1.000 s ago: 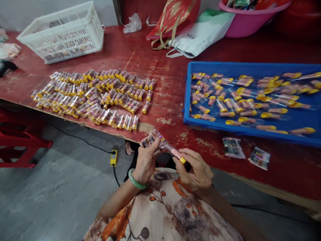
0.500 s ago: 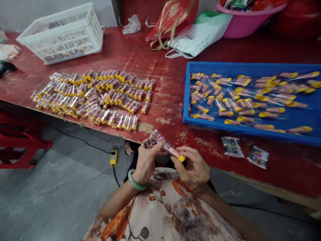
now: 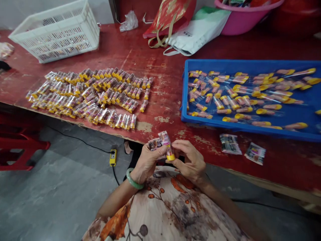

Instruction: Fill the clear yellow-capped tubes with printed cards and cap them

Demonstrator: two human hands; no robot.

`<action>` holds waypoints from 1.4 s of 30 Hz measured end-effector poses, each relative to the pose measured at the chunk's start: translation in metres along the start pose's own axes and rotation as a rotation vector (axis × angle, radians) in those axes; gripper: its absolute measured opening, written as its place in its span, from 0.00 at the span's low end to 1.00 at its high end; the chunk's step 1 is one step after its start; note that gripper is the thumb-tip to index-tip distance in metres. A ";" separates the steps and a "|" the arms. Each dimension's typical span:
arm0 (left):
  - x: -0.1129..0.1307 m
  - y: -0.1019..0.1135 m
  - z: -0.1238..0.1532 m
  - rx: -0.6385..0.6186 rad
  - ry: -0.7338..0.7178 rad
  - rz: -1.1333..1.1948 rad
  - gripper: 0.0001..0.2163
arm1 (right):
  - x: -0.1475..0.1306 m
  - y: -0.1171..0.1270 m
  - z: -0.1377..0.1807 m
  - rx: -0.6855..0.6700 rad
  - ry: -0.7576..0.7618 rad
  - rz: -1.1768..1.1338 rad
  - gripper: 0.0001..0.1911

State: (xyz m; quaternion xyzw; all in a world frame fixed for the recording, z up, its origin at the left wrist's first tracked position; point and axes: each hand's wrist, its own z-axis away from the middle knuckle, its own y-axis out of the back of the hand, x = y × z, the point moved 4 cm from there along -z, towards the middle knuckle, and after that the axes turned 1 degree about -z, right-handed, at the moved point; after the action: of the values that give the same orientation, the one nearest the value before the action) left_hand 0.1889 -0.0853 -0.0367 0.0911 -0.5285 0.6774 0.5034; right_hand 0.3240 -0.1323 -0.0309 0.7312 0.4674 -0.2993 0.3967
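Note:
In front of my body, my left hand [image 3: 146,162] is closed around small printed packets [image 3: 154,144], its thumb pressing against a clear plastic tube [image 3: 167,149] with a yellow end. The tube stands nearly upright, with a printed packet against or inside it; I cannot tell which. My right hand [image 3: 192,162] pinches the tube from the other side, its thumb near the yellow end and its fingers curled behind. Beyond the left hand, several rows of yellow-ended tubes [image 3: 100,95] with printed packets lie on the red table [image 3: 165,103].
A blue tray [image 3: 184,115] of loose yellow-ended tubes stands on the right. Nearer lie two dark packets [image 3: 230,144]. Behind are a white basket [image 3: 65,36], a red bag [image 3: 173,16], a white bag [image 3: 198,35] and a pink basin [image 3: 240,21]. A red stool [image 3: 22,144] stands at lower left.
The tube has turned from slanting, yellow end toward the right hand, to nearly upright. A printed packet now shows along it, and the right hand has come closer to the left.

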 end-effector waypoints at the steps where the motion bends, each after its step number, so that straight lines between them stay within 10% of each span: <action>1: -0.001 -0.001 0.001 -0.010 0.008 -0.010 0.12 | -0.001 0.000 -0.001 0.023 -0.010 0.006 0.24; 42: 0.004 -0.007 0.014 -0.173 0.072 -0.225 0.14 | -0.009 0.003 0.003 0.088 -0.137 0.044 0.13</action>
State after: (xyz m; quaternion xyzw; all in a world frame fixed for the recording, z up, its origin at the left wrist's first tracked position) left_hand 0.1865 -0.0943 -0.0241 0.0815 -0.5531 0.5715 0.6007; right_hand 0.3229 -0.1397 -0.0238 0.7357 0.4095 -0.3601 0.4017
